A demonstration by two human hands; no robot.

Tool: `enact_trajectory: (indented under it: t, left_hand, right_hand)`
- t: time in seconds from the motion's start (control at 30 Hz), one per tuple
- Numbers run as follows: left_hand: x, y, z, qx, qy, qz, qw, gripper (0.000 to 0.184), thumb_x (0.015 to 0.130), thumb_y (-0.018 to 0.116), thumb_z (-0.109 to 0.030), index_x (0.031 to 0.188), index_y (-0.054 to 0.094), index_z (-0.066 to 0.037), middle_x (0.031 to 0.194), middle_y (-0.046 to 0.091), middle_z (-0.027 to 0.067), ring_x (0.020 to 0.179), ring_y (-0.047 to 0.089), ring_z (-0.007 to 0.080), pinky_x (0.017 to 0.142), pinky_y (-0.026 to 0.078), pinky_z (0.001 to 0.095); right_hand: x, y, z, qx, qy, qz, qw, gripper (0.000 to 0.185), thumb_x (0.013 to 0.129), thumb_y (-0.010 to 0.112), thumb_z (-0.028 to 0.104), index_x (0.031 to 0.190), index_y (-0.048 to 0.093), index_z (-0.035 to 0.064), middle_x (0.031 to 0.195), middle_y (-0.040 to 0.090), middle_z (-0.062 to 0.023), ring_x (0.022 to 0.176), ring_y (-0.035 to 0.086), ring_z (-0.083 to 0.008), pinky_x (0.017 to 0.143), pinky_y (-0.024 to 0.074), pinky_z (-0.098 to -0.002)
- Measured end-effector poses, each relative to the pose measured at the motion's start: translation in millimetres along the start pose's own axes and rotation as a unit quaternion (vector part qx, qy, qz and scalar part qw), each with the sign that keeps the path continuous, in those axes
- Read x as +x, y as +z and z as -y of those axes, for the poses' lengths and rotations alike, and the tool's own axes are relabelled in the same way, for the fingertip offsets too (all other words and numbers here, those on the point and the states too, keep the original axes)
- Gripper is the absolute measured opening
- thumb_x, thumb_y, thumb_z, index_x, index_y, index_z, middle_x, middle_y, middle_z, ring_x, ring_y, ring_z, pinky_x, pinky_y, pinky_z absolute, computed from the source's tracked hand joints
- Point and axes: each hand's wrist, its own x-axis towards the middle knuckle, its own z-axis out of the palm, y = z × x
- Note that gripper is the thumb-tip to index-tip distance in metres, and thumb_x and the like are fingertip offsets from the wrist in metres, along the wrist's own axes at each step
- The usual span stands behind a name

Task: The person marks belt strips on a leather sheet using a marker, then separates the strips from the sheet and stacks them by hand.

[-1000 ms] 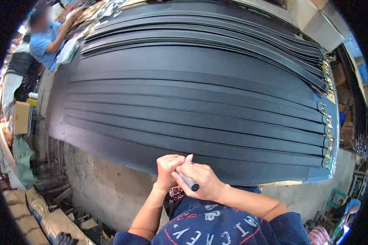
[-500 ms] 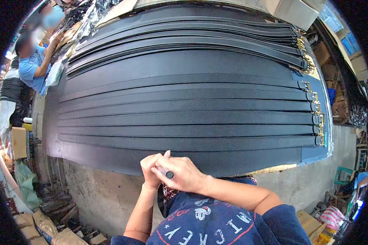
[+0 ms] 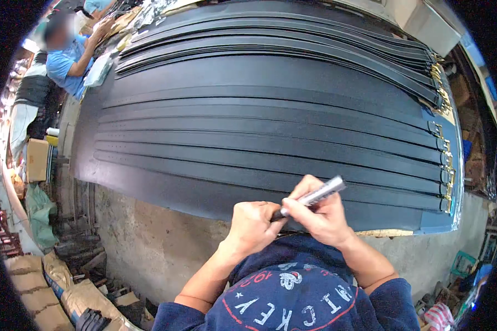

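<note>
A dark-topped counter [image 3: 149, 182] spreads ahead, bearing a pile of belts [image 3: 276, 47] at the far side and, nearer, a row of belts [image 3: 270, 132] lying lengthwise just beyond the hands, buckles [image 3: 447, 165] rightward. By the near edge, the right hand [image 3: 317, 212] grips a marker [image 3: 320, 194] slanting away to the right; the left hand [image 3: 254, 223] has its fingers closed about the dark lower end.

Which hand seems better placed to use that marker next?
Probably the right hand: it grips the marker by its pale barrel, somewhat like a pen. The left hand is closed at the dark end, so seems less ready.
</note>
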Motion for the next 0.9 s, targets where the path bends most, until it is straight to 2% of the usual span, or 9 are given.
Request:
enact_trajectory:
  t: [0.3, 0.4, 0.43, 0.5, 0.53, 0.67, 0.7, 0.8, 0.9]
  left_hand:
    - [-2.6, -25.7, -15.4, 0.006, 0.041, 0.030, 0.999, 0.017, 0.071, 0.069, -0.020, 0.068, 0.061, -0.005, 0.058, 0.057, 0.0146, 0.054, 0.058, 0.0338, 0.050, 0.045, 0.0411]
    - [-6.4, -32.6, -16.6, 0.017, 0.035, 0.055, 0.998, 0.025, 0.078, 0.065, -0.023, 0.063, 0.061, -0.004, 0.057, 0.057, 0.0151, 0.055, 0.059, 0.0336, 0.051, 0.046, 0.0418]
    - [-9.0, -33.6, -13.2, 0.025, 0.025, 0.055, 0.998, 0.028, 0.079, 0.066, -0.024, 0.062, 0.060, -0.003, 0.055, 0.056, 0.0158, 0.052, 0.057, 0.0343, 0.050, 0.045, 0.0420]
    - [-14.7, -35.6, 12.6, 0.065, -0.032, 0.048, 0.996, 0.039, 0.087, 0.062, -0.029, 0.059, 0.061, -0.002, 0.053, 0.053, 0.0189, 0.050, 0.056, 0.0362, 0.050, 0.043, 0.0427]
    - [-19.2, -32.1, 31.9, 0.100, -0.084, 0.063, 0.989, 0.043, 0.089, 0.059, -0.031, 0.058, 0.059, -0.001, 0.052, 0.050, 0.0194, 0.047, 0.053, 0.0357, 0.049, 0.041, 0.0409]
    - [-19.0, -26.3, 21.3, -0.023, -0.077, -0.154, 0.985, 0.031, 0.086, 0.064, -0.017, 0.061, 0.054, -0.002, 0.053, 0.049, 0.0136, 0.047, 0.048, 0.0322, 0.046, 0.038, 0.0368]
    - [-13.7, -25.1, 28.9, -0.058, -0.071, -0.164, 0.982, 0.026, 0.085, 0.066, -0.012, 0.064, 0.054, -0.002, 0.054, 0.047, 0.0117, 0.046, 0.046, 0.0273, 0.046, 0.037, 0.0344]
    - [11.1, -36.1, 50.6, -0.046, 0.025, -0.176, 0.983, 0.009, 0.086, 0.064, -0.011, 0.081, 0.066, -0.003, 0.090, 0.065, 0.0092, 0.087, 0.061, 0.0248, 0.077, 0.046, 0.0335]
    - [29.7, -47.3, 67.4, 0.029, 0.063, -0.167, 0.984, 0.025, 0.093, 0.054, -0.019, 0.110, 0.067, -0.006, 0.121, 0.060, 0.0116, 0.119, 0.050, 0.0271, 0.101, 0.037, 0.0373]
  right_hand:
    - [-8.4, 4.9, 24.7, 0.038, -0.009, 0.010, 0.999, 0.007, 0.085, 0.065, 0.003, 0.082, 0.058, 0.0033, 0.070, 0.057, -0.0004, 0.062, 0.051, -0.0031, 0.054, 0.0387, -0.0195]
    - [-12.9, 3.5, 23.4, 0.023, -0.062, 0.023, 0.998, 0.009, 0.083, 0.068, 0.004, 0.083, 0.059, 0.0033, 0.072, 0.058, -0.0020, 0.062, 0.052, -0.0056, 0.053, 0.0382, -0.0187]
    - [-11.6, -0.5, 17.9, -0.026, -0.161, -0.023, 0.986, 0.008, 0.086, 0.065, 0.010, 0.082, 0.059, 0.0048, 0.074, 0.058, -0.0033, 0.061, 0.053, -0.0087, 0.049, 0.0377, -0.0194]
    - [-3.6, -45.1, 51.7, 0.321, -0.145, -0.224, 0.909, 0.020, 0.091, 0.053, 0.020, 0.078, 0.042, 0.0094, 0.062, 0.044, -0.0004, 0.046, 0.037, -0.0063, 0.036, 0.0360, -0.0231]
    - [-10.9, -58.3, 69.0, 0.172, -0.203, -0.231, 0.936, 0.023, 0.091, 0.053, 0.016, 0.077, 0.035, 0.0111, 0.060, 0.037, 0.0014, 0.041, 0.028, -0.0051, 0.035, 0.0344, -0.0208]
    - [11.8, -59.5, 53.4, -0.083, -0.137, -0.235, 0.959, 0.014, 0.092, 0.057, 0.014, 0.084, 0.048, 0.0076, 0.060, 0.050, -0.0007, 0.043, 0.043, -0.0054, 0.040, 0.0299, -0.0177]
    - [21.6, -66.3, 44.4, -0.048, -0.126, -0.233, 0.963, 0.014, 0.091, 0.060, 0.016, 0.086, 0.053, 0.0055, 0.060, 0.055, -0.0022, 0.047, 0.050, -0.0061, 0.040, 0.0292, -0.0182]
    - [58.9, -78.8, 24.8, -0.069, -0.121, -0.236, 0.962, 0.014, 0.090, 0.063, 0.016, 0.085, 0.058, 0.0042, 0.063, 0.058, -0.0022, 0.051, 0.052, -0.0061, 0.044, 0.0329, -0.0182]
    - [82.3, -87.2, 2.3, -0.058, -0.141, -0.226, 0.962, 0.013, 0.089, 0.063, 0.013, 0.084, 0.057, 0.0040, 0.066, 0.059, -0.0022, 0.052, 0.052, -0.0056, 0.047, 0.0396, -0.0189]
